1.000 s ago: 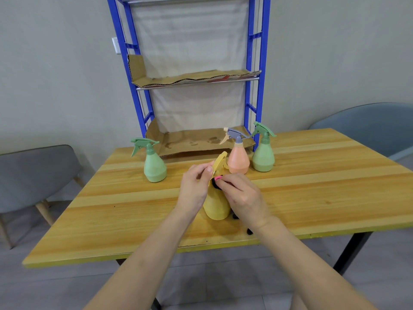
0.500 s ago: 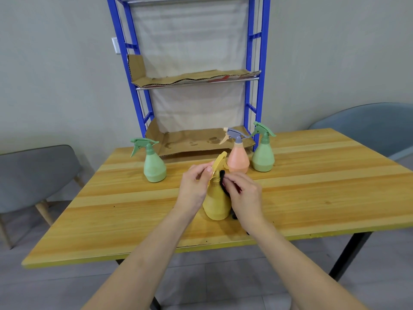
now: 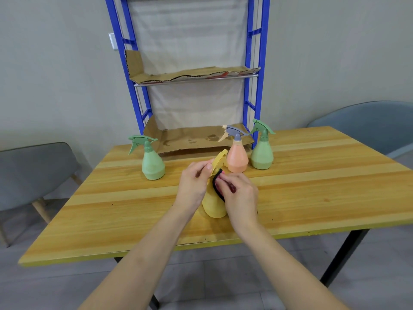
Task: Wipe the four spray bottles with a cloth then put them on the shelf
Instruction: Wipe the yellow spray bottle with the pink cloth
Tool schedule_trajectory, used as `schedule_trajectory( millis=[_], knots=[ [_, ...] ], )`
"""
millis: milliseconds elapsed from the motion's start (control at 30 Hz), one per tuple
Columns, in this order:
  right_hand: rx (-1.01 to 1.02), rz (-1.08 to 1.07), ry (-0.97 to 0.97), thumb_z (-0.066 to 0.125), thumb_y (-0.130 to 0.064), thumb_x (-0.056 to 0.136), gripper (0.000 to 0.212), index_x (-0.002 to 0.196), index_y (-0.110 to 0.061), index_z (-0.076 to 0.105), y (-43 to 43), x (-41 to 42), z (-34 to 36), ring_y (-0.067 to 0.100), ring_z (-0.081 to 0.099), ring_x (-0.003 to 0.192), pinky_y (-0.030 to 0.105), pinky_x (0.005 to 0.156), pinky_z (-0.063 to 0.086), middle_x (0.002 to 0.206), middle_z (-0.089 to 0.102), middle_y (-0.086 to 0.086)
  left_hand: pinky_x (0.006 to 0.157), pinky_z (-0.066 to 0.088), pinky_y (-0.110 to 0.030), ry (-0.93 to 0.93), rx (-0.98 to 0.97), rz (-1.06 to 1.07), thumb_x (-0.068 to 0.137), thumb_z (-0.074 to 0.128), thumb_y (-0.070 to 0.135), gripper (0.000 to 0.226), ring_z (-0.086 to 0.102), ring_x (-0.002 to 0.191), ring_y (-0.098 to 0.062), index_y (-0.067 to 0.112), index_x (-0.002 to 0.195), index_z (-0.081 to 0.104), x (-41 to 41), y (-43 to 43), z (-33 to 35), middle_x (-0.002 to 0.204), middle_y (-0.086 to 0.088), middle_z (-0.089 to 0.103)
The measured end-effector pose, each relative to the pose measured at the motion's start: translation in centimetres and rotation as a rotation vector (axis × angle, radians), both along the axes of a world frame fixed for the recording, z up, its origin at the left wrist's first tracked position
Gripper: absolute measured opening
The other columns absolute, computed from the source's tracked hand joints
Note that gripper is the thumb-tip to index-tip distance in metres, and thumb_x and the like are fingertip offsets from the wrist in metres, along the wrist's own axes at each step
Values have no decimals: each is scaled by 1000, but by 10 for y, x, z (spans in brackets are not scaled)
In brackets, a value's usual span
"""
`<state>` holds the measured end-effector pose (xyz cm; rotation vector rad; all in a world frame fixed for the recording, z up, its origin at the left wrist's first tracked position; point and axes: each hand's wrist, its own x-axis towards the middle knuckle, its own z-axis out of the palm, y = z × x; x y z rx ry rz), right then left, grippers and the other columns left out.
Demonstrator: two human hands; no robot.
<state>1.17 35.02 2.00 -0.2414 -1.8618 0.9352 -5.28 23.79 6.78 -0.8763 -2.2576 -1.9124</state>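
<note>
One yellow bottle [image 3: 213, 206] stands upright, axis vertical.

Mid-frame, your left hand [image 3: 193, 186] pinches the yellow spray bottle [image 3: 213, 205] at its trigger head while your right hand [image 3: 240, 195] presses a dark cloth [image 3: 217, 186] against its neck. Behind stand a peach bottle [image 3: 237, 158] and two green bottles [image 3: 153, 164] [image 3: 262, 154] on the wooden table [image 3: 312, 186], before the blue shelf [image 3: 251, 63].

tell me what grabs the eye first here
Centre table, the left hand pinches the yellow spray bottle by its head while the right hand presses a dark cloth to its neck. Behind stands a blue shelf lined with cardboard; a peach bottle and two green bottles stand on the table near it.
</note>
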Motion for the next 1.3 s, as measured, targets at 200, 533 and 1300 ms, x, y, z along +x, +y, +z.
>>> schedule_trajectory(
  millis=[200, 533, 1300],
  knots=[
    [-121, 99, -143, 75, -17, 93, 11, 85, -17, 83, 9, -1, 12, 8, 62, 80, 24, 74, 46, 78, 70, -9, 105, 48, -42, 31, -7, -2, 105, 55, 18, 27, 62, 113, -12, 22, 123, 75, -1, -2, -1, 111, 13, 73],
    [64, 6, -172, 74, -13, 94, 9, 97, -10, 82, 2, -4, 10, 12, 61, 82, 24, 76, 47, 90, 66, -2, 102, 49, -39, 39, -43, -2, 105, 55, 20, 27, 61, 108, -9, 25, 123, 75, -3, -2, 1, 111, 4, 72],
    [-467, 203, -89, 76, -16, 94, 25, 107, -36, 78, 36, 20, 10, 5, 69, 103, 26, 92, 55, 105, 74, -11, 98, 44, -48, 56, -328, 245, 92, 56, 60, 15, 61, 101, -7, 50, 96, 66, 3, 2, 20, 94, 23, 68]
  ],
)
